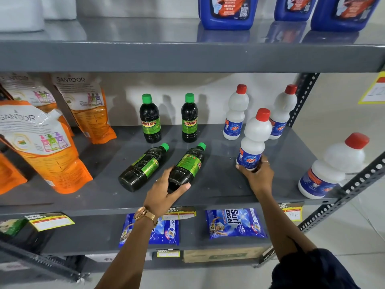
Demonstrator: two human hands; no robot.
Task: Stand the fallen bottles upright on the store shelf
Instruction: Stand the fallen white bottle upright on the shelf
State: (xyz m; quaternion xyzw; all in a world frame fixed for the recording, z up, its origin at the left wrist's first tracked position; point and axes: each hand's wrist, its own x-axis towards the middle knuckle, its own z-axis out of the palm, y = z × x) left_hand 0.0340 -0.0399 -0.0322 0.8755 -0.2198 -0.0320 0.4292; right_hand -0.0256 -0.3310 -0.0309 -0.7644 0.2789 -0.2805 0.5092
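Note:
On the grey middle shelf (218, 184), two dark green-capped bottles lie on their sides. My left hand (164, 192) grips the base of the right one (188, 163); the left one (143, 166) lies untouched beside it. My right hand (257, 176) holds the bottom of a white red-capped bottle (254, 140), which stands nearly upright. Another white bottle (333, 167) leans tilted at the shelf's right front corner. Two dark bottles (150, 119) (189, 118) and two white bottles (236, 113) (283, 113) stand upright at the back.
Orange refill pouches (48, 147) crowd the shelf's left side. Blue jugs (228, 11) stand on the shelf above. Blue detergent packets (235, 223) lie on the shelf below. A perforated metal upright (354, 190) borders the right edge.

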